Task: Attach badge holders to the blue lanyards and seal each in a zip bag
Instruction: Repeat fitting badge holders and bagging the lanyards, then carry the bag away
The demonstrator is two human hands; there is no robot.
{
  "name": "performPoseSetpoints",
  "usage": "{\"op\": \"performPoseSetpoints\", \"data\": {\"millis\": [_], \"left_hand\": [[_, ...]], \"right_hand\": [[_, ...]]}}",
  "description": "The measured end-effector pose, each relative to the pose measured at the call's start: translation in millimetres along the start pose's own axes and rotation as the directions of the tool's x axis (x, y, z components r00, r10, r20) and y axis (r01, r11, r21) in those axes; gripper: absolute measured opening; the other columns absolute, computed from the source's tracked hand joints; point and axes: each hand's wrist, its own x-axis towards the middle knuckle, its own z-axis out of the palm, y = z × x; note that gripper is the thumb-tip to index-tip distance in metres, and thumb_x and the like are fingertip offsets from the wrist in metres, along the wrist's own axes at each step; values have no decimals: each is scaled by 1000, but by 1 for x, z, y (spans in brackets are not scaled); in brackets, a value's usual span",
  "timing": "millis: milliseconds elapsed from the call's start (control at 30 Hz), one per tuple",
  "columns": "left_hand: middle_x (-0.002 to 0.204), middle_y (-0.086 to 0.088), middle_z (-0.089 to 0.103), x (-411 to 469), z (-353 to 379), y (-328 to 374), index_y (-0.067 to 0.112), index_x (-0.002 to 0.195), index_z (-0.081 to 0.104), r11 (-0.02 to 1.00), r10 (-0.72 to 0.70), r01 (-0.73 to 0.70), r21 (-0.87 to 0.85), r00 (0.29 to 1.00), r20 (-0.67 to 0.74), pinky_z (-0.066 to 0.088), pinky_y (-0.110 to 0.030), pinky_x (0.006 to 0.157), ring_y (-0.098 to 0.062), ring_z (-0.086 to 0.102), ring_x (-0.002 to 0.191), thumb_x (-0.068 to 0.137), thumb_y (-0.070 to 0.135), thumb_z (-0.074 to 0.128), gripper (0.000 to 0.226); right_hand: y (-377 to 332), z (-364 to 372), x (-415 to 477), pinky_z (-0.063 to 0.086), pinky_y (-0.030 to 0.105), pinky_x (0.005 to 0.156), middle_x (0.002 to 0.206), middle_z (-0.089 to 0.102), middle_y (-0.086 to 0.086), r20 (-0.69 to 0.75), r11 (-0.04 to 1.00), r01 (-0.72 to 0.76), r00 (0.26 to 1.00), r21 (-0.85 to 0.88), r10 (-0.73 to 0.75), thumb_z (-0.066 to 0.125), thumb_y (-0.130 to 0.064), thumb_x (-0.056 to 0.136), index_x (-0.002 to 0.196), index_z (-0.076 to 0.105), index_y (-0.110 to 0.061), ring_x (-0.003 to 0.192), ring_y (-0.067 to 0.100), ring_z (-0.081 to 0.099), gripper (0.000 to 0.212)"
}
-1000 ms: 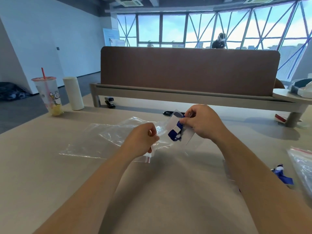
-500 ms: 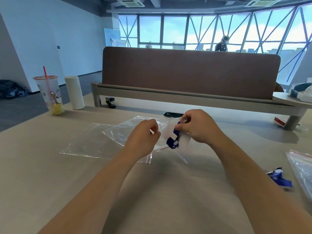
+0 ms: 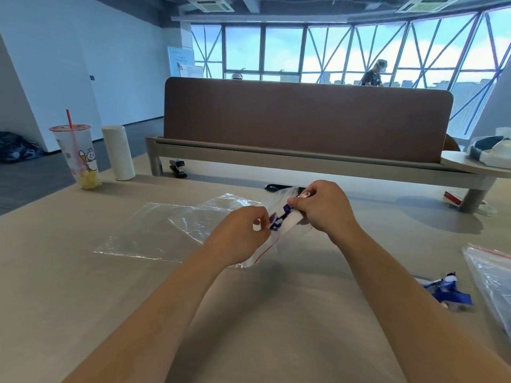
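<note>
lanyard ribbon, the loose lanyard (image 3: 448,290), lies nearest: a crumpled blue strip with a small white fitting, on the pale matte tabletop (image 3: 83,286) just right of the right forearm. beside it, at the frame's right edge, a spare bag (image 3: 495,277) of thin crinkled clear film shows a red line along its mouth.

further in, both hands meet above the tabletop at the centre. the zip bag (image 3: 290,195) is held up between them, a glossy, wrinkled clear film with a red stripe running down toward the left wrist. inside it a folded lanyard (image 3: 279,218) shows as a tight blue bundle with white parts; whether a badge holder is clipped on cannot be told. the left hand (image 3: 243,233) pinches the bag's edge between thumb and fingertips. the right hand (image 3: 323,208) has its fingers curled round the bag and the bundle in it.

behind the left hand, flat bags (image 3: 154,228) lie overlapping on the tabletop, clear and shiny. past them on the far left stand a translucent plastic cup (image 3: 77,156) with a red straw and a smooth white roll (image 3: 117,152), and a black stapler (image 3: 177,168) lies under the ledge. a brown fabric divider (image 3: 304,120) with rounded corners blocks the view beyond, with windows (image 3: 276,48) above it.
</note>
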Motion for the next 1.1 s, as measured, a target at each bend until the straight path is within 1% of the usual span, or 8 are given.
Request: {"op": "performPoseSetpoints", "data": {"millis": [167, 300, 367, 567, 667, 733, 867, 1100], "left_hand": [[114, 7, 68, 0, 1, 1, 21, 97, 67, 1000, 7, -7, -1, 1000, 0, 46, -28, 87, -17, 60, 100, 96, 29, 56, 13], [116, 7, 68, 4, -1, -2, 18, 88, 64, 995, -19, 14, -95, 998, -52, 46, -28, 87, -18, 60, 105, 96, 29, 58, 14], [111, 6, 69, 5, -3, -4, 18, 82, 62, 990, -16, 5, -142, 997, -74, 48, -29, 86, -18, 62, 101, 95, 27, 59, 16], [86, 18, 63, 5, -8, -1, 18, 82, 59, 981, -19, -3, -193, 993, -112, 42, -15, 68, 6, 57, 83, 96, 24, 57, 15], [85, 9, 64, 6, -8, -4, 18, 81, 55, 974, -42, 12, -228, 991, -127, 54, -30, 75, -7, 60, 83, 96, 25, 56, 17], [85, 4, 64, 6, -8, -5, 21, 78, 53, 963, -74, 39, -267, 990, -124, 58, -43, 80, -19, 62, 85, 96, 25, 56, 19], [82, -3, 60, 9, -11, -7, 21, 78, 51, 948, -145, 95, -305, 979, -146, 59, -49, 79, -30, 63, 86, 97, 24, 55, 20], [79, -2, 59, 11, -9, -10, 20, 80, 52, 949, -158, 117, -292, 980, -123, 60, -45, 77, -27, 62, 82, 97, 22, 56, 17]], "right_hand": [[-1, 3, -4, 59, 40, 69, 80, 68, 7, -22, 997, -18, 1000, 71, 20, 75, -34, 84, 82, 58, -15, 68, 24, 71, 26], [-7, 9, -13, 52, 26, 55, 76, 64, 2, 41, 996, 86, 995, 19, -87, 73, -32, 87, 77, 54, -19, 60, 16, 65, 24], [-9, 14, -17, 52, 30, 58, 74, 61, -1, 46, 991, 135, 990, -11, -134, 72, -32, 87, 75, 53, -22, 64, 17, 63, 25], [-9, 23, -22, 38, 21, 55, 73, 60, -5, 95, 978, 192, 978, -84, -184, 72, -32, 87, 73, 50, -26, 67, 14, 57, 27], [-8, 26, -20, 49, 25, 72, 92, 66, -5, 120, 984, 168, 980, -66, -159, 72, -30, 87, 92, 61, -24, 83, 15, 63, 13], [-9, 24, -19, 49, 26, 81, 107, 68, -4, 160, 986, 161, 976, -52, -151, 69, -25, 90, 111, 66, -21, 93, 14, 62, 22], [-15, 15, -20, 51, 29, 91, 120, 68, 0, 303, 960, 228, 937, -161, -172, 61, -9, 91, 119, 69, -18, 103, 17, 63, 31], [-13, 8, -20, 51, 27, 77, 110, 68, 0, 361, 940, 240, 921, -241, -143, 66, -8, 88, 109, 67, -20, 90, 19, 64, 25]]}}
